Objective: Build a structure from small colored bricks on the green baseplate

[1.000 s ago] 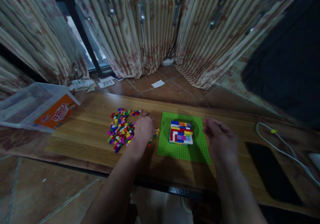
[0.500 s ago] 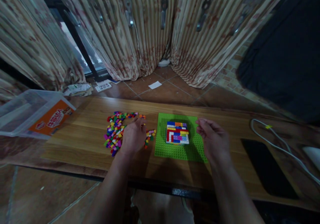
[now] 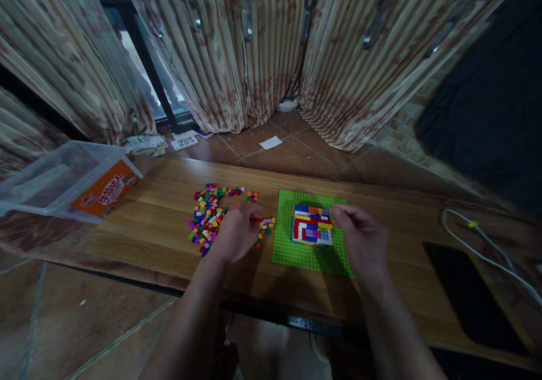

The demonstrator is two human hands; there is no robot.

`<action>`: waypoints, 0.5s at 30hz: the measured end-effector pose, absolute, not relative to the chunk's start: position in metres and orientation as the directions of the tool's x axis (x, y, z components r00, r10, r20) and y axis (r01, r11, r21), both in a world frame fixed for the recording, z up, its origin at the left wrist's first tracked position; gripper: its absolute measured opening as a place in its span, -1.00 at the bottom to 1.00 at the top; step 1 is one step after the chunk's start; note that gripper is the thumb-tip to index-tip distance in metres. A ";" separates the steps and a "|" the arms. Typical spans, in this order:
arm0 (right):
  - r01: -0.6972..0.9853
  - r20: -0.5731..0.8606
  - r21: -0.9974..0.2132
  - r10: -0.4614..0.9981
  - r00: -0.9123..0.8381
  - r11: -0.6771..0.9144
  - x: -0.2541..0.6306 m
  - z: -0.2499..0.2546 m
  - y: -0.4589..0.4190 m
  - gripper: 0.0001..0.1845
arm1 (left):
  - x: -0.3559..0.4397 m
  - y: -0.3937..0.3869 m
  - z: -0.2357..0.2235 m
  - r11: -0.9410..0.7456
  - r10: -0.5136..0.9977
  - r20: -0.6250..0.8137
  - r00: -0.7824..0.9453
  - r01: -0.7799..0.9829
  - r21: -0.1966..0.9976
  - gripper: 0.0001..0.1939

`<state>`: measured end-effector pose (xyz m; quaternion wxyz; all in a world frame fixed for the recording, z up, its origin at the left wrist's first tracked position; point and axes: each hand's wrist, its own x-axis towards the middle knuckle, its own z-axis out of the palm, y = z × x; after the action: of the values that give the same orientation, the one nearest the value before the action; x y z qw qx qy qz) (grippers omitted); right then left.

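Note:
On a green studded baseplate (image 3: 288,250) sits a low block of toy bricks (image 3: 312,227) with a top of red, white, blue, yellow and purple pieces. My right hand (image 3: 359,236) is at the block's right edge, thumb and fingers pinched; what is between them is hidden. Left of the baseplate, my left hand (image 3: 237,230) is over the loose bricks (image 3: 207,216), its fingers curled together. A bit of red shows by its fingertips, but I cannot tell whether it is held. The hand covers part of the pile.
A clear plastic box (image 3: 63,182) with an orange label stands at the table's left end. On the right lie a black flat object (image 3: 470,295) and a white cable (image 3: 486,247). Striped curtains (image 3: 262,58) hang beyond the wooden table (image 3: 161,244).
My right hand has come left to the edge of the brick block. My left hand stays by the loose bricks, its fingers turned slightly. The whole view has shifted a little.

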<state>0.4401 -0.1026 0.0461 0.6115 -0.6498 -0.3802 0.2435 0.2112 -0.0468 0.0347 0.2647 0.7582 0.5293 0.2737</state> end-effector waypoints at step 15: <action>0.273 0.201 -0.960 0.818 0.539 0.056 0.440 0.044 -0.104 -0.83 | 0.224 -0.057 0.041 -0.306 0.933 0.150 0.329 0.497 0.812 -0.64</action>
<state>0.4399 -0.1040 0.0443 0.5920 -0.6474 -0.4213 0.2301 0.2237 -0.0568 0.0412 0.3385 0.7414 0.4822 0.3213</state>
